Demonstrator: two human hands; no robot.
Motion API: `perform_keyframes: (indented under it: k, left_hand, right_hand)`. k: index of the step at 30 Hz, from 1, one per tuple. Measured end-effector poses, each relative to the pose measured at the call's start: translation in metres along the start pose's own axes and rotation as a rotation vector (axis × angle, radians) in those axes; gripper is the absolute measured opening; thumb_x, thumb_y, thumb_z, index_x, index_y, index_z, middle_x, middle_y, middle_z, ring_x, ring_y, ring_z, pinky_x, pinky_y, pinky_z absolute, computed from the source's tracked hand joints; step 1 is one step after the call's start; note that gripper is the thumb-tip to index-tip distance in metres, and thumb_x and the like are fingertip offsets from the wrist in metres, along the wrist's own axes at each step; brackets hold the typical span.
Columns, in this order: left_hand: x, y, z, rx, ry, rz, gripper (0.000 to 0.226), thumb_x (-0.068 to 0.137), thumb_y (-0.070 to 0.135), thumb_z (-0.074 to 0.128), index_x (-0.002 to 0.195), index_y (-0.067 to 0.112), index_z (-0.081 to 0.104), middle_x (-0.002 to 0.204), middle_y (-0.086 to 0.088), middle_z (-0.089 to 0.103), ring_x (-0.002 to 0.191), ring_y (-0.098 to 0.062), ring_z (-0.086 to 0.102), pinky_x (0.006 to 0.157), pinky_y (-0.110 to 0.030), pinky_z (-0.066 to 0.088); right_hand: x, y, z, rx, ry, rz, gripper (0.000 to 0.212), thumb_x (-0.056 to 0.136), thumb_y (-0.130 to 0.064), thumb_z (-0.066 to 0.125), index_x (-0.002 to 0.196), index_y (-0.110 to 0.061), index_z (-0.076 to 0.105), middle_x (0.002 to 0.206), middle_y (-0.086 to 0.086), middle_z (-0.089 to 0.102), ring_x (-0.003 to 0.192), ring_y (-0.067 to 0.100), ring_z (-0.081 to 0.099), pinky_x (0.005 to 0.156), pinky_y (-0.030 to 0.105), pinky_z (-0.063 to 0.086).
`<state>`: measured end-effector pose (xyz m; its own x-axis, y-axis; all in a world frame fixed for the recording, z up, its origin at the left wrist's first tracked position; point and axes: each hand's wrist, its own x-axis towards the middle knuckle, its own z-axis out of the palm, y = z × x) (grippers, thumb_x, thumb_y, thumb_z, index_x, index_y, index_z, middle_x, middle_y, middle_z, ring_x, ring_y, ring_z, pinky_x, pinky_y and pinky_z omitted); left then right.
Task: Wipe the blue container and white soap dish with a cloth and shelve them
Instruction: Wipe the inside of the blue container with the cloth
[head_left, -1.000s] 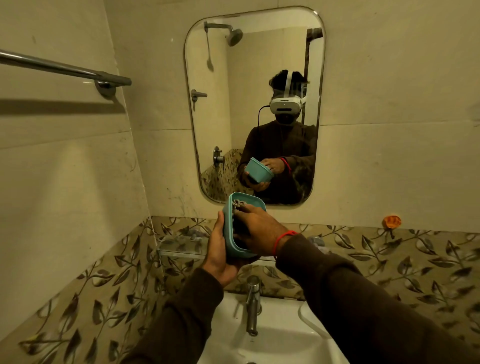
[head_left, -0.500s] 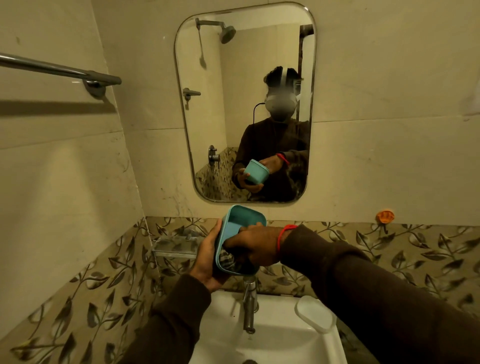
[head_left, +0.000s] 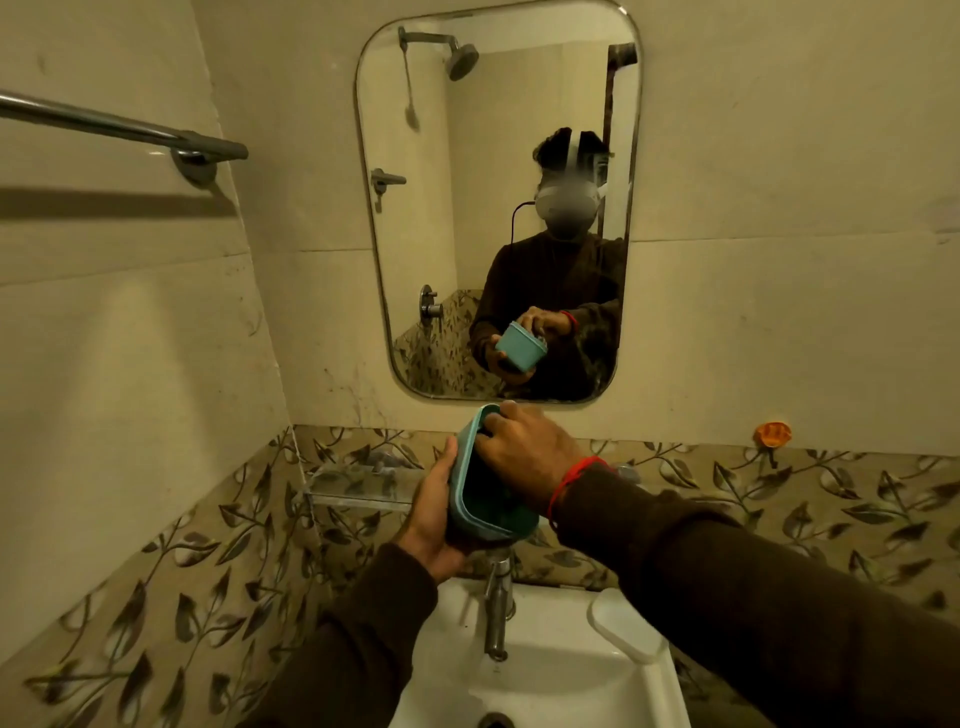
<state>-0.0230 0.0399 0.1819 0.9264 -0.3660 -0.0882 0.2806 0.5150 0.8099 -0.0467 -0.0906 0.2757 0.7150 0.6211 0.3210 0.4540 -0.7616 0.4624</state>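
The blue container (head_left: 464, 480) is held tilted above the tap, its opening facing right. My left hand (head_left: 431, 519) grips it from the left and underneath. My right hand (head_left: 524, 452) reaches into the container's upper end, fingers curled and pressed against the inner wall. The cloth is hidden under those fingers; only the mirror reflection shows a grey bit at the rim. The white soap dish (head_left: 626, 631) lies on the right rim of the sink, untouched.
A glass shelf (head_left: 358, 488) is fixed to the leaf-patterned tiles just left of the container. Below are the metal tap (head_left: 497, 608) and white sink (head_left: 550, 680). A mirror (head_left: 498, 130) hangs ahead, a towel bar (head_left: 119, 127) at left, an orange hook (head_left: 772, 434) at right.
My right hand slid from the container's top down to its lower end, then back up to the top. My left hand kept hold of the container throughout.
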Motion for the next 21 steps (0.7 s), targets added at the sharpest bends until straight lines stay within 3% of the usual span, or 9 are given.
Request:
perform_keyframes:
  k: [3, 6, 12, 15, 18, 21]
  left_hand:
    - [0.000, 0.004, 0.002, 0.027, 0.015, 0.064, 0.055, 0.090, 0.063, 0.052, 0.123, 0.023, 0.071, 0.121, -0.020, 0.073, 0.108, -0.037, 0.071, 0.078, -0.050, 0.060]
    - [0.002, 0.006, 0.002, 0.082, 0.051, 0.097, 0.058, 0.092, 0.060, 0.052, 0.131, 0.020, 0.065, 0.123, -0.020, 0.072, 0.111, -0.037, 0.070, 0.079, -0.048, 0.060]
    - [0.006, 0.006, -0.002, 0.115, 0.091, 0.091, 0.057, 0.094, 0.060, 0.049, 0.125, 0.016, 0.068, 0.112, -0.018, 0.076, 0.096, -0.032, 0.075, 0.066, -0.040, 0.062]
    - [0.006, 0.007, -0.006, 0.112, 0.085, 0.095, 0.061, 0.092, 0.059, 0.052, 0.127, 0.012, 0.066, 0.118, -0.020, 0.074, 0.105, -0.034, 0.073, 0.072, -0.041, 0.062]
    - [0.003, 0.006, -0.010, 0.048, 0.045, 0.111, 0.065, 0.090, 0.059, 0.056, 0.125, 0.006, 0.066, 0.125, -0.023, 0.069, 0.115, -0.036, 0.068, 0.083, -0.044, 0.061]
    - [0.004, 0.001, -0.018, -0.028, 0.001, 0.110, 0.060, 0.093, 0.059, 0.052, 0.113, 0.004, 0.061, 0.125, -0.027, 0.065, 0.118, -0.040, 0.065, 0.090, -0.049, 0.058]
  right_hand:
    - [-0.005, -0.007, 0.011, 0.002, -0.051, 0.057, 0.040, 0.096, -0.024, 0.044, 0.132, -0.006, 0.047, 0.129, 0.017, 0.055, 0.124, 0.038, 0.041, 0.098, 0.046, 0.034]
    - [-0.014, -0.016, 0.016, 0.001, -0.069, 0.026, 0.042, 0.094, -0.034, 0.048, 0.128, -0.011, 0.053, 0.125, 0.013, 0.060, 0.123, 0.038, 0.039, 0.097, 0.047, 0.031]
    - [-0.016, -0.027, 0.024, 0.193, -0.130, 0.000, 0.040, 0.088, -0.033, 0.057, 0.125, -0.018, 0.053, 0.120, 0.011, 0.062, 0.112, 0.033, 0.050, 0.092, 0.045, 0.030]
    - [-0.013, -0.025, 0.024, 0.564, -0.181, 0.124, 0.037, 0.086, -0.023, 0.056, 0.123, -0.019, 0.054, 0.122, 0.009, 0.061, 0.113, 0.031, 0.051, 0.097, 0.042, 0.028]
    - [-0.010, -0.027, 0.021, 1.113, -0.165, 0.285, 0.034, 0.081, -0.001, 0.051, 0.112, -0.011, 0.058, 0.116, 0.014, 0.063, 0.110, 0.032, 0.056, 0.099, 0.046, 0.043]
    - [-0.011, -0.025, 0.018, 1.513, -0.166, 0.338, 0.033, 0.077, 0.018, 0.037, 0.084, -0.009, 0.054, 0.095, 0.022, 0.062, 0.091, 0.033, 0.060, 0.085, 0.051, 0.051]
